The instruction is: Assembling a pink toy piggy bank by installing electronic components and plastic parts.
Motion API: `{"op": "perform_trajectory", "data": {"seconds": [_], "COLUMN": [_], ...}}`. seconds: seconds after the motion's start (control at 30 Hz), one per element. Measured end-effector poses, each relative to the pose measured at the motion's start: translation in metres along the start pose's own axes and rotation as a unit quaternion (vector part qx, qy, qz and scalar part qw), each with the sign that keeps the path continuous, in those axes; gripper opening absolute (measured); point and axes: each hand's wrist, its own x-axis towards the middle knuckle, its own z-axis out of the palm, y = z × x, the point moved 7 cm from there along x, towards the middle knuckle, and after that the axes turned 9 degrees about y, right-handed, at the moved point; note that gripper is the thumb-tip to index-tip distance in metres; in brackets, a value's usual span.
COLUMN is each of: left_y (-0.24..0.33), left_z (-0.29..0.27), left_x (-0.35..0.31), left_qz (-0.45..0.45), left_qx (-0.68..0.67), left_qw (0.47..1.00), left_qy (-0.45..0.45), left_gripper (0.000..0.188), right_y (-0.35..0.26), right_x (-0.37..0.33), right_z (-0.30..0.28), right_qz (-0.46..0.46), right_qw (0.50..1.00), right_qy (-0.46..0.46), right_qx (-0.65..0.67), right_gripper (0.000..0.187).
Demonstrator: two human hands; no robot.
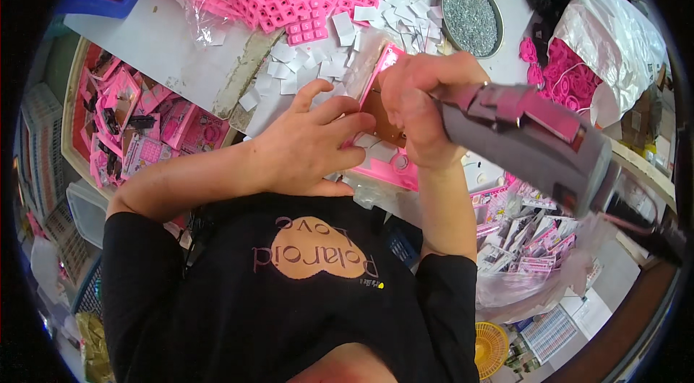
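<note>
A pink plastic casing [388, 170] with a brown board [377, 117] inside lies on the table in front of me. My left hand [311, 143] rests at its left side with spread fingers, the fingertips at the edge. In my right hand [426, 109] is a grey power screwdriver [528, 141], gripped over the casing. Its body points out to the right, and its tip is hidden behind my hand. Small white paper pieces [318, 65] are scattered just beyond the casing.
Pink keypads [289, 0] are heaped at the far left. An oval dish of small screws [471, 19] stands at the far right, near pink cords [567, 83] in a white bag [614, 43]. A crate of pink casings [148, 119] sits left; a bag of printed parts [528, 245] sits right.
</note>
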Motion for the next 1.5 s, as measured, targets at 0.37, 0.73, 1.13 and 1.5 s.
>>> {"op": "perform_trajectory", "data": {"seconds": [0.37,0.73,1.13,1.5], "left_y": [0.001,0.006,-0.022,-0.016], "left_z": [-0.028,-0.001,-0.010,-0.010], "left_x": [0.022,0.027,0.017,0.028], "left_qz": [0.022,0.049,-0.220,-0.137], "left_qx": [0.028,-0.043,-0.144,-0.009], "left_qw": [0.999,0.996,0.960,0.983], "left_qy": [-0.003,-0.059,0.096,0.124], "left_gripper": [0.034,0.015,0.017,0.016], "right_y": [-0.017,-0.021,0.009,0.012], "right_x": [0.011,-0.073,-0.071,-0.076], "right_z": [-0.048,-0.074,-0.034,-0.038], "right_qz": [0.039,0.102,0.121,0.138], "right_qw": [0.978,0.948,0.953,0.959], "right_qy": [0.157,0.053,-0.018,0.038], "right_qx": [0.130,-0.297,-0.278,-0.244], "right_gripper": [0.047,0.031,0.012,0.009]}}
